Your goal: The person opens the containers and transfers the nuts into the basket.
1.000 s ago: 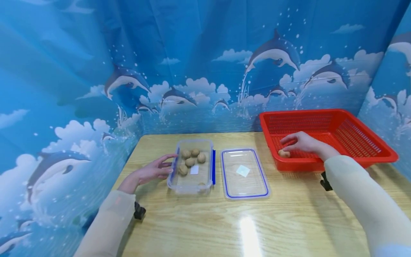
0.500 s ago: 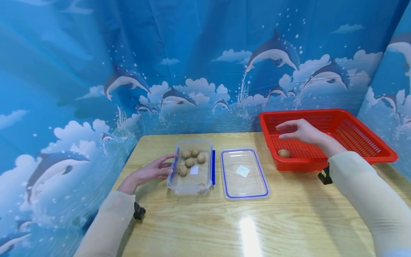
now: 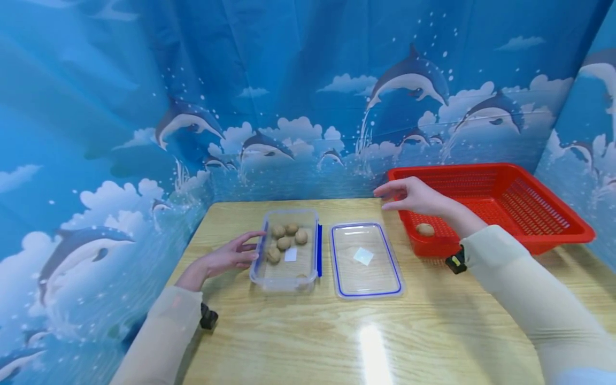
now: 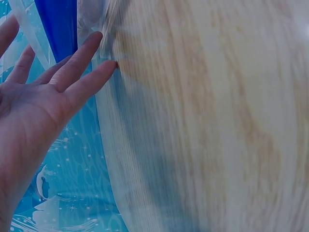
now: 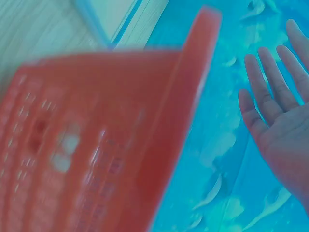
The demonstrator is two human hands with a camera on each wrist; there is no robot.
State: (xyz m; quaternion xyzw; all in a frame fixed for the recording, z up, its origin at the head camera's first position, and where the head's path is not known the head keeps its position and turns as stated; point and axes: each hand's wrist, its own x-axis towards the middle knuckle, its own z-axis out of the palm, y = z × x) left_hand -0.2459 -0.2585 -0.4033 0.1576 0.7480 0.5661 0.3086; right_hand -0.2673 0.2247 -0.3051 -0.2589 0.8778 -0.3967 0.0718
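Note:
My left hand [image 3: 226, 254] rests its spread fingers against the left side of a clear plastic box [image 3: 305, 267]; in the left wrist view those fingers [image 4: 79, 65] look straight. Several walnuts [image 3: 284, 243] lie inside the box, with one blurred behind its front wall. Over the left rim of a red plastic basket [image 3: 500, 206] hovers my right hand [image 3: 416, 200], holding nothing, fingers pointing left. One walnut [image 3: 425, 229] sits in the basket's near left corner, below that hand. In the right wrist view the fingers [image 5: 270, 94] are extended and apart from the basket.
A clear lid [image 3: 368, 278] with a blue seal lies flat between box and basket. The box's blue latch flap [image 3: 320, 251] hangs on its right side. Behind the wooden table [image 3: 289, 337] hangs a dolphin-print curtain [image 3: 298, 64].
My right hand, which was at the walnut in the basket, has risen from it and moved left to the basket rim. The walnut stays in the basket; my left hand has not moved.

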